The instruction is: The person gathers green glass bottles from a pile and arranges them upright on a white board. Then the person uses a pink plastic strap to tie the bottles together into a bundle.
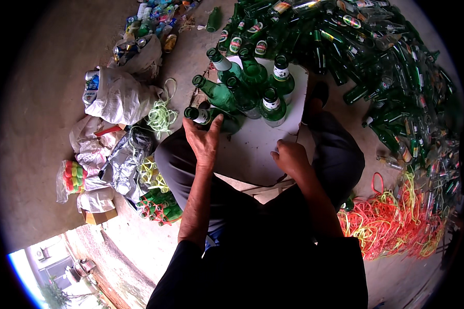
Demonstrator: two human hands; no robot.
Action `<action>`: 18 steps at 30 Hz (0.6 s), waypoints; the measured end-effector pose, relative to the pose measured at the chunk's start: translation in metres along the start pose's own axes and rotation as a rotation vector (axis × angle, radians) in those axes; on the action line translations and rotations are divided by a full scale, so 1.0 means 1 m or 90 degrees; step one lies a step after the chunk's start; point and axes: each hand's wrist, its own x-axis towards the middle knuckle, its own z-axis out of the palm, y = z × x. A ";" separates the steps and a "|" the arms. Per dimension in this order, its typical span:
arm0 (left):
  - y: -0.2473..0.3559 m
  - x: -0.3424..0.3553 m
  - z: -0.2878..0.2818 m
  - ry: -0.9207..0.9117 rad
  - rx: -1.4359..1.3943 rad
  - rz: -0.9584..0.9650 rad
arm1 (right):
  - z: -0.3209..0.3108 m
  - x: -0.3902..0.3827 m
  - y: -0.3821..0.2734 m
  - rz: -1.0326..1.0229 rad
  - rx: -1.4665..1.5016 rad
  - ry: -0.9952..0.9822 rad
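By left edge of white board (252, 157), green bottle (203, 116) gripped in half-closed left hand (204, 140); right hand (293, 158) curled, contents unclear.

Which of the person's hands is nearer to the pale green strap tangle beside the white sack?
Left. The left hand grips a green glass bottle just right of the pale green strap tangle; the right hand is farther right, at the right side of the white board.

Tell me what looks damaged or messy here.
The white board looks damaged: its near edge, below the right hand, has a dark, ragged spot, as if chipped. On the floor to the right, the red and yellow straps lie in a loose tangle.
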 end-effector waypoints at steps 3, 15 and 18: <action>-0.003 0.003 0.004 0.024 -0.015 0.000 | -0.001 0.000 0.000 -0.004 -0.005 -0.002; -0.015 -0.008 0.007 -0.020 0.011 0.026 | -0.001 -0.001 -0.001 -0.008 0.002 0.000; -0.026 -0.021 0.012 -0.056 0.008 0.007 | 0.002 -0.001 0.000 -0.010 0.003 -0.005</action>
